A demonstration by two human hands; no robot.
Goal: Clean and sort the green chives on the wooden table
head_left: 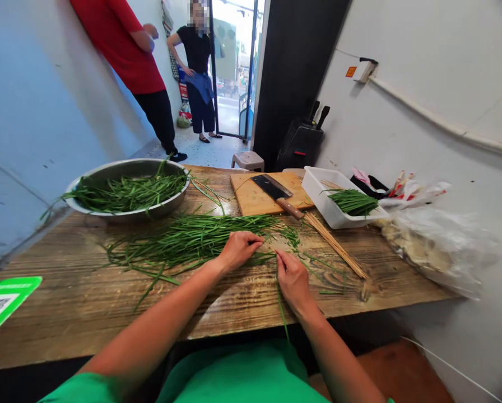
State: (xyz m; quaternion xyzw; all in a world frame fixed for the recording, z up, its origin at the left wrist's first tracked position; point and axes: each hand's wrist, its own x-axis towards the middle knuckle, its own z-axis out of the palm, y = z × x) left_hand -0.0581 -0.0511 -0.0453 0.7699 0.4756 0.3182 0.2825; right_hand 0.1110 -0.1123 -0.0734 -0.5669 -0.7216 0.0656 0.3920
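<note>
Over the near side of a long pile of green chives (192, 238), my left hand (240, 249) is closed in a pinch. Whatever is between its fingertips is too small to make out. Just to the right, my right hand (293, 277) pinches a chive (282, 316), which hangs down past the table's front edge. The two hands are a short way apart, fingertips facing each other. Short chive bits (292, 238) lie scattered beyond them. A bundle of thin wooden skewers (337, 246) rests on the table right of my right hand.
A metal basin (167, 204) of chives stands back left. A cleaver (274, 187) lies on the cutting board (245, 198), its handle overhanging the edge. A white plastic container (320, 193) holds chives. Plastic bags (436, 240) sit at right. Two people stand beyond the table.
</note>
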